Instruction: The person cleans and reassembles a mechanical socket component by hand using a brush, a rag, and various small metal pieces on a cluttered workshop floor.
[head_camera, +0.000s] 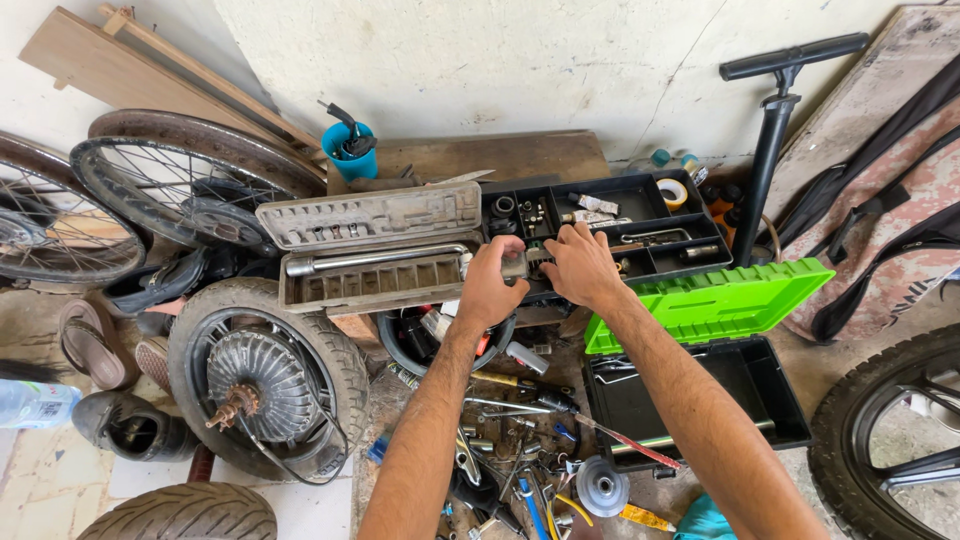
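— What do the hands hold?
— The left hand (487, 290) and right hand (580, 265) meet, fingers closed on a small metal part (516, 266), over the black tray (640, 200), beside the grey socket case (372, 250).

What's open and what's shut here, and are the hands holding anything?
Grey socket set case: open, lid up.
Black toolbox: open, green lid tilted back.
Black organizer tray: uncovered, small parts inside.
Left hand: pinching a small metal part.
Right hand: touching the same part.
Bicycle pump: upright.
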